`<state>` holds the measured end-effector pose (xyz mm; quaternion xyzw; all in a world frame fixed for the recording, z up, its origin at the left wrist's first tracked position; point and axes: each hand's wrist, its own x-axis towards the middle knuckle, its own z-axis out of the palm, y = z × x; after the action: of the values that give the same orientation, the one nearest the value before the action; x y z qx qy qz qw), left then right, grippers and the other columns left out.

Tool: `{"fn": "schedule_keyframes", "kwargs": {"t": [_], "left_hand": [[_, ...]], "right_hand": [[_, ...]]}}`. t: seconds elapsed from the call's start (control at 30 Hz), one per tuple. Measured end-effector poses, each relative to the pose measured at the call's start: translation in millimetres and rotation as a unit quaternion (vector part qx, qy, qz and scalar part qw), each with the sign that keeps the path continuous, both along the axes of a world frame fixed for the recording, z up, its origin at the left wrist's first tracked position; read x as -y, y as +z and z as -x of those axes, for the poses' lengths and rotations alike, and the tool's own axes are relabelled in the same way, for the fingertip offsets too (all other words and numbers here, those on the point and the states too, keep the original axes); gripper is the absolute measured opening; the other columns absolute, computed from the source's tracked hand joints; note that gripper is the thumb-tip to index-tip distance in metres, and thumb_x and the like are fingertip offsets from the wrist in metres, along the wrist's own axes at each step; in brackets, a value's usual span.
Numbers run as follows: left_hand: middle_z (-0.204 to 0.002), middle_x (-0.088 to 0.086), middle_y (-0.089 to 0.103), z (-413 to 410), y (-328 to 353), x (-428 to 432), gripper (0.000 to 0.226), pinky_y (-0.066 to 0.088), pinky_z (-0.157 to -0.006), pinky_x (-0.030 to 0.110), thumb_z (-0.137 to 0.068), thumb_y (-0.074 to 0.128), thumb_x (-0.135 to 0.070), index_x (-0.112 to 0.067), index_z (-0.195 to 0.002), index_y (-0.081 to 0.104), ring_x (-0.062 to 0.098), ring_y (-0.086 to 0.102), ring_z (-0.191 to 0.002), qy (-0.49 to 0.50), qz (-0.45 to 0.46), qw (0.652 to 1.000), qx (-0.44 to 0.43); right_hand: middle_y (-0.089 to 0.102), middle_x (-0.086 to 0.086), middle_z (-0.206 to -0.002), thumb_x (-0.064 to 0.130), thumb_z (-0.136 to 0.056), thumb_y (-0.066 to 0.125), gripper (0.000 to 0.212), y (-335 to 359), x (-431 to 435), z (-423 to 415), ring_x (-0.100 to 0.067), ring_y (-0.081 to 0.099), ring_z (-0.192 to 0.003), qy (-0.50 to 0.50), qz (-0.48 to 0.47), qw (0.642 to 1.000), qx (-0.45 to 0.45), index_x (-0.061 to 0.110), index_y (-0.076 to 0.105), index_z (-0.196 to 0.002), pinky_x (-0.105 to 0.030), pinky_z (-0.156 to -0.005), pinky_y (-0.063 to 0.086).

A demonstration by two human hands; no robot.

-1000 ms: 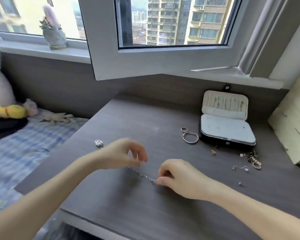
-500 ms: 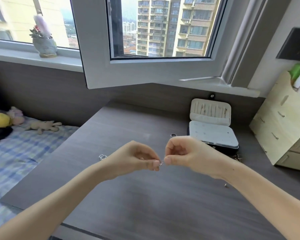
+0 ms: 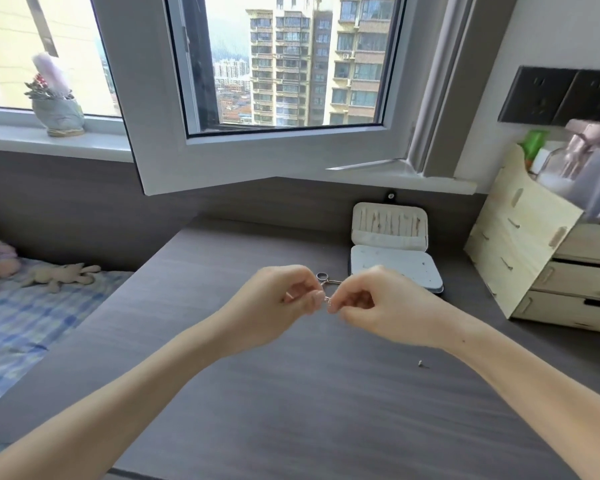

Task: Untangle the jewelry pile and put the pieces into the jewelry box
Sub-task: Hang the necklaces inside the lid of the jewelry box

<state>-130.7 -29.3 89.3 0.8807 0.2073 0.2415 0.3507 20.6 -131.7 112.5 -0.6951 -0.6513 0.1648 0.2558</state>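
Observation:
My left hand [image 3: 278, 299] and my right hand [image 3: 385, 303] are raised above the grey desk [image 3: 291, 393], fingertips almost meeting. Between them both pinch a small silver chain piece [image 3: 327, 299], most of it hidden by my fingers. The jewelry box [image 3: 394, 251] lies open at the back right, its white lid up and its white pad facing me. Just behind my hands a small silver ring [image 3: 321, 276] and part of a larger hoop [image 3: 333, 283] lie on the desk. A tiny stud [image 3: 420, 364] lies alone to the right.
A pale wooden drawer organiser [image 3: 541, 271] stands at the right edge with bottles on top. An open window sash [image 3: 257, 161] juts out over the back of the desk. A bed with a checked sheet [image 3: 32, 323] and soft toys lies to the left.
Both hands lifted the chain piece off the desk and drew together in front of me. My view tilted up and right, so the loose pieces by the box are now behind my right hand.

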Motion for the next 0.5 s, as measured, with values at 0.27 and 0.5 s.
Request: {"fn": "schedule_keyframes", "kwargs": {"t": [0.27, 0.5], "left_hand": [[-0.077, -0.014, 0.059, -7.1, 16.6, 1.6, 0.015, 0.046, -0.068, 0.012, -0.087, 0.065, -0.01, -0.018, -0.075, 0.066, -0.001, 0.06, -0.074, 0.024, -0.099, 0.993, 0.06], [-0.08, -0.01, 0.058, -18.0, 42.7, 12.6, 0.015, 0.047, -0.073, 0.017, -0.092, 0.057, -0.011, -0.017, -0.079, 0.062, 0.003, 0.056, -0.075, 0.008, -0.083, 0.994, 0.065]], "right_hand": [[0.07, 0.009, -0.069, 0.019, -0.085, 0.067, 0.012, 14.5, 12.3, -6.7, 0.003, 0.062, -0.065, -0.061, -0.063, 0.99, -0.114, 0.015, 0.076, -0.079, -0.011, -0.061, 0.046], [0.074, 0.002, -0.075, 0.008, -0.083, 0.063, 0.015, 20.3, 15.9, 2.9, -0.005, 0.069, -0.076, -0.123, -0.203, 0.959, -0.154, 0.012, 0.076, -0.078, -0.017, -0.075, 0.053]]}}
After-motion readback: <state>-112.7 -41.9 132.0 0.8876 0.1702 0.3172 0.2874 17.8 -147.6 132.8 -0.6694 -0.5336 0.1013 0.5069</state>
